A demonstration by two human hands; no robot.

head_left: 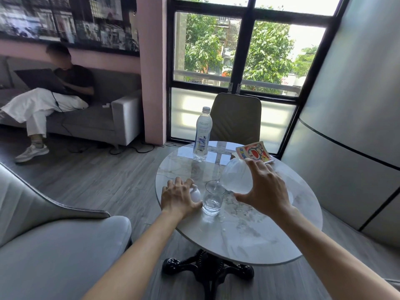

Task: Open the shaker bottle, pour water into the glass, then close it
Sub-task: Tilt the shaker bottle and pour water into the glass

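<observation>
My right hand grips a frosted, translucent shaker bottle tipped mouth-down to the left. A thin stream of water runs from its mouth into a clear glass that stands upright on the round marble table. The glass holds a little water at the bottom. Just left of the glass, my left hand rests on the table over the white shaker lid, fingers curled on it. The hand hides most of the lid.
A capped plastic water bottle stands at the table's far side. A colourful booklet lies at the far right edge. A chair faces the table; a grey armchair is at my left. A person sits on a sofa.
</observation>
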